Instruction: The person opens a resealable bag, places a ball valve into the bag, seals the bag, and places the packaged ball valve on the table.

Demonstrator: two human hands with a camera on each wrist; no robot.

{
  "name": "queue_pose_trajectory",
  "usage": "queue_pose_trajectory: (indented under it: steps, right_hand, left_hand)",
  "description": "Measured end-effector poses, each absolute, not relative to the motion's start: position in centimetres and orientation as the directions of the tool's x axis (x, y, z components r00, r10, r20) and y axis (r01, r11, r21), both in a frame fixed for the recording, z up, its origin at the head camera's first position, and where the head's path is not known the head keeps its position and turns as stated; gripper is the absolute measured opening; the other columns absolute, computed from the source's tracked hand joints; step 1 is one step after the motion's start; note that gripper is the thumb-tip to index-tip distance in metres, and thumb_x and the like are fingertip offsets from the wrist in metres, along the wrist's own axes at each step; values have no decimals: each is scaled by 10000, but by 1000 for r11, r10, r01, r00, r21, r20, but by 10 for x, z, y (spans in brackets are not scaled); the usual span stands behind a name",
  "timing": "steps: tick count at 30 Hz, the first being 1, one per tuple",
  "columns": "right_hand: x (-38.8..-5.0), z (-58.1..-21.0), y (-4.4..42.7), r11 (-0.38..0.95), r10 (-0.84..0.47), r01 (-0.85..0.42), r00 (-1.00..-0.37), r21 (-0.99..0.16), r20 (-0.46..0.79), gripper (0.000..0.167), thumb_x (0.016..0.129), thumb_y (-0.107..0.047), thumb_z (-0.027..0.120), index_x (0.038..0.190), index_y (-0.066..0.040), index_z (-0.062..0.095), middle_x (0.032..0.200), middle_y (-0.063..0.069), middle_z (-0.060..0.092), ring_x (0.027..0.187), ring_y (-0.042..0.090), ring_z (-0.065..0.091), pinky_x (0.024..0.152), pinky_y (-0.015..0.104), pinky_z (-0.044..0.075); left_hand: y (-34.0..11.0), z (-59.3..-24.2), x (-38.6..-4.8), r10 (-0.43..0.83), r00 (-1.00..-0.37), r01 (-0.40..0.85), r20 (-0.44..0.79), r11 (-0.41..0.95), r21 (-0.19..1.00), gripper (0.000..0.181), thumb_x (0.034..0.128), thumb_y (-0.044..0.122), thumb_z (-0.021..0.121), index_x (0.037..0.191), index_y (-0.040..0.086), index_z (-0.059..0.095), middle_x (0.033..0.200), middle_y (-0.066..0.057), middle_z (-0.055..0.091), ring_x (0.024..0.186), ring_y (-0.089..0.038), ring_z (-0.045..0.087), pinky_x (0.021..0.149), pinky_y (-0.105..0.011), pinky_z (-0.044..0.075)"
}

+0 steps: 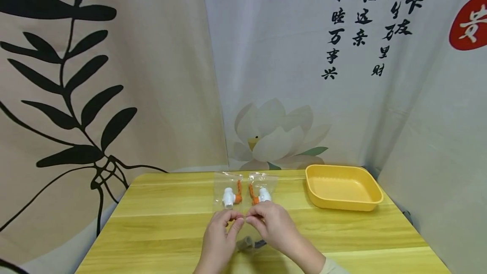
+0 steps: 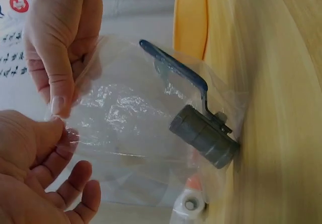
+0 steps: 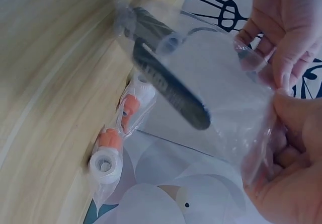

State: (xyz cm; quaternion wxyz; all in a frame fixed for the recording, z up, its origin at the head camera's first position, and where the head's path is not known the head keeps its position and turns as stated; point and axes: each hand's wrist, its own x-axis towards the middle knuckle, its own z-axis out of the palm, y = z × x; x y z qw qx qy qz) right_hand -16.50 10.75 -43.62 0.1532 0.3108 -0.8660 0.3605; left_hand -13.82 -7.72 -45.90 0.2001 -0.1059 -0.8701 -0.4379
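Observation:
A grey ball valve (image 2: 204,136) with a dark blue lever handle (image 2: 176,68) sits at the bottom of a clear plastic bag (image 2: 121,113). My left hand (image 1: 222,234) and right hand (image 1: 274,225) both pinch the bag's top edge between thumb and index finger, their fingertips close together. Low down, the bag appears to touch the wooden table, as the left wrist view shows. The head view lets only part of the valve (image 1: 245,243) show between my hands. Whether the bag's mouth is parted I cannot tell.
Beyond my hands, two white valves with orange handles, the left valve (image 1: 229,198) and the right valve (image 1: 264,195), lie in clear bags on the wooden table (image 1: 160,223). At the back right stands a yellow tray (image 1: 342,203). Printed curtains (image 1: 171,75) hang behind the table.

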Motion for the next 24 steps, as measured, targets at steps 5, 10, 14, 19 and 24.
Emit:
queue_pose_trajectory:
  steps: [5,10,14,19,24]
  right_hand:
    - [-165,-434,108,490,-448,-596,-798,-635,403,126,1015,-293,742,946,-201,792,890,-88,758,780,-46,592,676,191,540]
    - [-166,-430,112,438,-489,-525,-820,-730,297,167,1035,-308,720,949,-179,782,868,-85,738,751,-44,569,662,187,518]
    - [-168,-429,115,448,-537,-533,-802,-718,261,180,1064,-293,683,955,-163,743,829,-107,673,716,-47,511,643,179,488]
    - [-167,-432,115,501,-546,-596,-781,-627,305,164,1079,-292,650,951,-198,689,837,-117,619,727,-41,468,651,171,464]
    - [-166,-434,113,541,-496,-587,-801,-602,336,146,1045,-319,691,954,-207,713,883,-108,671,789,-44,520,694,189,503]
  left_hand:
    - [-77,-462,-139,-15,-869,391,494,591,705,101,947,169,807,900,245,758,928,163,753,969,-72,656,842,-308,573]
    - [-75,-461,-138,-79,-869,374,488,542,753,82,866,172,870,847,228,813,870,125,777,861,-37,647,753,-241,561]
    - [-74,-460,-138,-110,-910,297,399,499,814,37,857,254,866,856,227,841,871,96,777,822,-21,638,699,-186,541]
    - [-73,-459,-139,-103,-936,254,336,462,850,58,880,264,855,882,209,835,900,63,767,822,-18,631,703,-186,541]
    - [-73,-457,-139,-114,-938,245,328,454,857,64,910,227,838,904,167,816,898,40,751,794,-11,610,700,-189,545]
